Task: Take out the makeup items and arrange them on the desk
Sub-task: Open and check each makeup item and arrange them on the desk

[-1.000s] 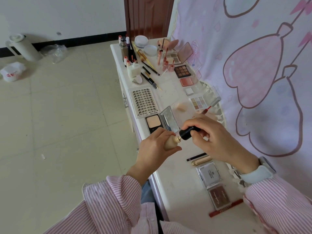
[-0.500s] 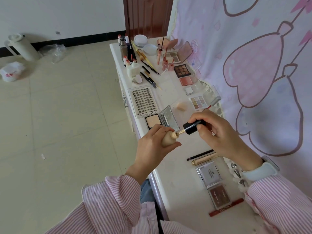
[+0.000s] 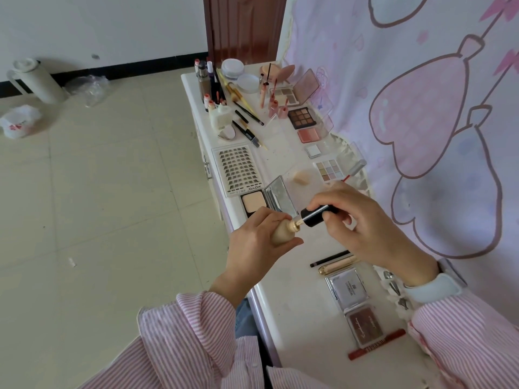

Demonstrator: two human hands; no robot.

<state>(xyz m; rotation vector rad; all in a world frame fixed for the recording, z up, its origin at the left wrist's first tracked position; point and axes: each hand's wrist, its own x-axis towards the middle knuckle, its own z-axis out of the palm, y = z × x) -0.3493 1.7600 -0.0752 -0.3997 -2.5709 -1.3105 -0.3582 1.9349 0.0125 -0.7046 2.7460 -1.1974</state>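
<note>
My left hand (image 3: 252, 248) grips a small beige foundation bottle (image 3: 282, 233) above the near edge of the white desk (image 3: 297, 313). My right hand (image 3: 365, 228) holds the bottle's black cap (image 3: 318, 216) just off its neck, with a short stretch of wand showing between them. Behind the hands lies an open powder compact (image 3: 254, 204) with its mirror lid up. Nearer me lie a silver compact (image 3: 348, 287), a brown blush pan (image 3: 363, 328), a red pencil (image 3: 376, 343), a black pencil (image 3: 330, 259) and a gold tube (image 3: 337, 267).
Farther along the desk lie a lash card (image 3: 238, 171), a beige sponge (image 3: 302, 176), several palettes (image 3: 302, 117), brushes (image 3: 247, 108), lip tubes and jars (image 3: 231, 67). A pink printed cloth (image 3: 421, 108) hangs on the right. Tiled floor on the left holds a white jug (image 3: 36, 80) and plastic bags.
The black cap was against the bottle neck, was drawn out to show more wand, and now sits close to the neck again. Both hands stay in about the same place.
</note>
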